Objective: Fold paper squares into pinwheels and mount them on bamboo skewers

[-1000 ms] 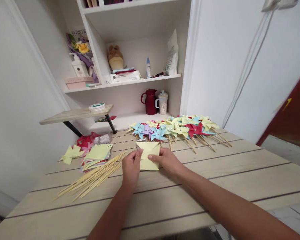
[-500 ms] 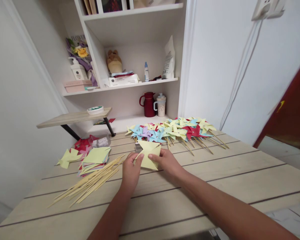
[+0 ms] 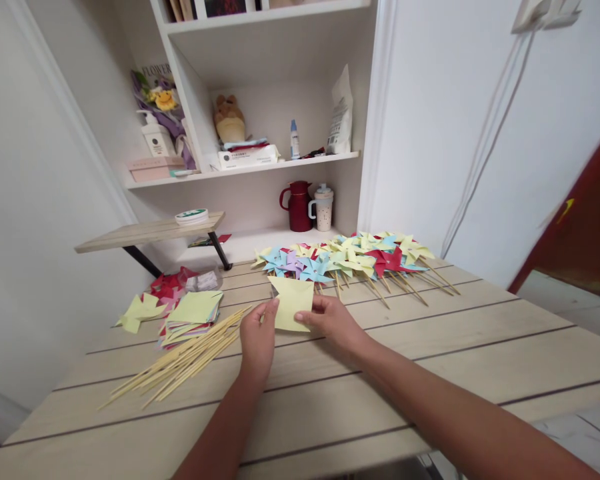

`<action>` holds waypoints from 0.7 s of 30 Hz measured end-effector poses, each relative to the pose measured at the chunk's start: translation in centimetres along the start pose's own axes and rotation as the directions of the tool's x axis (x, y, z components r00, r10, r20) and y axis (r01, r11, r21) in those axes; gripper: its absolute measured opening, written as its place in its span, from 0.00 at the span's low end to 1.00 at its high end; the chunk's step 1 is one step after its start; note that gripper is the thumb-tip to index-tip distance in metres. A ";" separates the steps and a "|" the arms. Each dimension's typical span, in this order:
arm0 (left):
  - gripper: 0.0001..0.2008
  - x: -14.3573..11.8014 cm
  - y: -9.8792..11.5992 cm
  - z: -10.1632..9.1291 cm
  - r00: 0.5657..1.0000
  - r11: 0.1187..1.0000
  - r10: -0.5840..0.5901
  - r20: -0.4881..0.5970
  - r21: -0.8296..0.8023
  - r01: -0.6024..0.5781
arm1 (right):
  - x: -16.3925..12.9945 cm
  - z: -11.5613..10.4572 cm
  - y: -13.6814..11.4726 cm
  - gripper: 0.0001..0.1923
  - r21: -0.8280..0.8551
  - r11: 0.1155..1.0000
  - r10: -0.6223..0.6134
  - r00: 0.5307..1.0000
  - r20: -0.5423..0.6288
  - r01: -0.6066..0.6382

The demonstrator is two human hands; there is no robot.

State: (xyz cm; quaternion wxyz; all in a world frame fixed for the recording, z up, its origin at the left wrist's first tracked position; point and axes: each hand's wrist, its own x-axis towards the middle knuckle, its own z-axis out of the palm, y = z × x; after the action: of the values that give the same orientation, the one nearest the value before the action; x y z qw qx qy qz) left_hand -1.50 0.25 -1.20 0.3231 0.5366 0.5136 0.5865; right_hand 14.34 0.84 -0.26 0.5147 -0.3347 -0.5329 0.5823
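My left hand (image 3: 258,337) and my right hand (image 3: 331,320) hold a pale yellow paper square (image 3: 292,302) between them, just above the wooden table (image 3: 430,360). The left fingers pinch its left edge, the right fingers its lower right side. The sheet is raised and tilted, with one flap folded in. A bundle of wooden skewers (image 3: 183,363) lies to the left of my left hand. Behind the sheet, finished paper pinwheels (image 3: 347,260) on sticks lie in a row.
A stack of coloured paper squares (image 3: 191,313) and loose yellow and red cut pieces (image 3: 145,303) lie at the left. Shelves behind hold a red jug (image 3: 297,205), a cup (image 3: 324,205), bottles and a soft toy. A small side shelf (image 3: 147,233) juts out at the left.
The yellow sheet has been turned and lifted slightly between my hands, and its folded flaps have shifted. Both hands stay at the same spot on the table.
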 end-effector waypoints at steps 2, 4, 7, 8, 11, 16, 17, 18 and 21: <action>0.20 0.1 -0.2 0.0 1.000 1.000 -0.013 0.000 -0.026 0.013 | 0.0 0.0 0.0 0.15 -0.008 1.000 -0.006 1.000 0.007 0.006; 0.21 0.2 -0.3 0.0 1.000 0.999 -0.016 -0.003 -0.030 0.016 | 0.0 0.0 0.0 0.14 -0.019 1.000 -0.001 1.000 0.013 0.001; 0.21 0.2 -0.6 0.1 0.999 1.000 0.006 -0.044 0.004 -0.006 | 0.0 -0.1 0.2 0.13 -0.027 1.000 0.011 1.000 0.025 -0.010; 0.21 0.2 -0.6 0.1 0.998 1.000 0.017 -0.061 0.017 -0.016 | 0.0 -0.1 0.3 0.13 -0.024 1.000 0.014 0.999 0.030 -0.013; 0.20 0.1 -0.7 0.1 0.995 0.999 0.033 -0.094 0.042 -0.029 | -0.1 -0.1 0.3 0.14 -0.024 1.000 0.016 0.999 0.037 -0.015; 0.19 -0.2 -0.3 0.1 0.993 0.994 0.056 -0.105 0.102 -0.045 | -0.1 0.0 0.0 0.21 0.034 0.999 -0.002 0.999 0.038 0.001; 0.18 -0.2 -0.1 0.1 0.992 0.991 0.071 -0.104 0.119 -0.058 | 0.0 0.0 0.0 0.22 0.042 0.999 -0.001 0.999 0.039 0.000; 0.18 -0.3 0.0 0.1 0.991 0.988 0.088 -0.100 0.135 -0.074 | 0.0 -0.1 0.0 0.23 0.040 0.999 -0.001 0.999 0.039 -0.001; 0.18 -0.4 0.3 0.1 0.988 0.976 0.143 -0.055 0.176 -0.132 | 0.0 -0.2 0.2 0.21 -0.003 1.000 -0.002 1.000 0.031 0.002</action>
State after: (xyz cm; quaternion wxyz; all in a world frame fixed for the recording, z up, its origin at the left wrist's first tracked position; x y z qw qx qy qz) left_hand -1.22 -0.19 -1.10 0.2167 0.5766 0.5345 0.5787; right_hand 14.47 0.91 -0.50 0.5063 -0.3258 -0.5421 0.5862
